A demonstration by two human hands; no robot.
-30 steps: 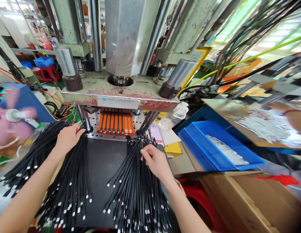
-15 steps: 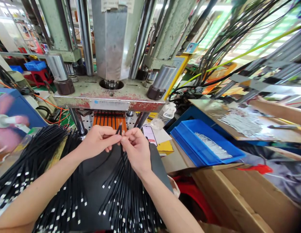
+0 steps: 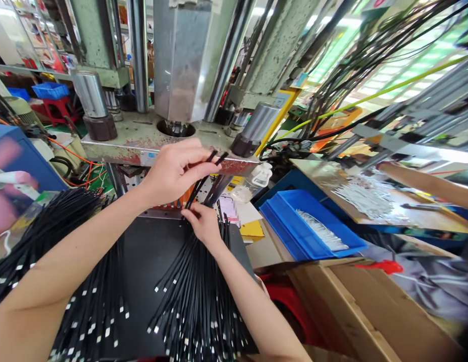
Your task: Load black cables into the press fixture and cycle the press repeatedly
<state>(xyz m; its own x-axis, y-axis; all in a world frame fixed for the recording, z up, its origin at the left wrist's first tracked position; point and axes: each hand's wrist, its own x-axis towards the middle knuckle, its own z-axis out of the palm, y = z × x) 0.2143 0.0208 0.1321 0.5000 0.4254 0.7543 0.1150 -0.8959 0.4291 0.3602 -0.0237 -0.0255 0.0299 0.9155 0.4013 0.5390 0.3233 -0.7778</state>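
Observation:
My left hand (image 3: pixel 181 168) is raised in front of the press, its fingers pinched on the upper part of a couple of thin black cables (image 3: pixel 197 192). Their dark ends stick up past the fingertips. Lower down, my right hand (image 3: pixel 204 223) is closed on the same cables, thumb against fingers. Beneath it a fanned bundle of black cables (image 3: pixel 198 296) with silvery tips lies on the black work surface (image 3: pixel 143 261). More black cables (image 3: pixel 94 306) lie to the left, partly under my left forearm. An orange plate in the press is mostly hidden behind my hands.
The press's scuffed metal platen (image 3: pixel 132 143) spans the front. To the right are a clear jug (image 3: pixel 256 181), a phone (image 3: pixel 227 208), a blue bin (image 3: pixel 283 226) with white strips and a cardboard box (image 3: pixel 343 306). A pink fan (image 3: pixel 7 181) stands left; another person's arm (image 3: pixel 430 183) reaches in at right.
My left hand has risen and moved right, away from my right hand, with the cable ends. My right hand has shifted slightly, and a length of cable now stretches between the two.

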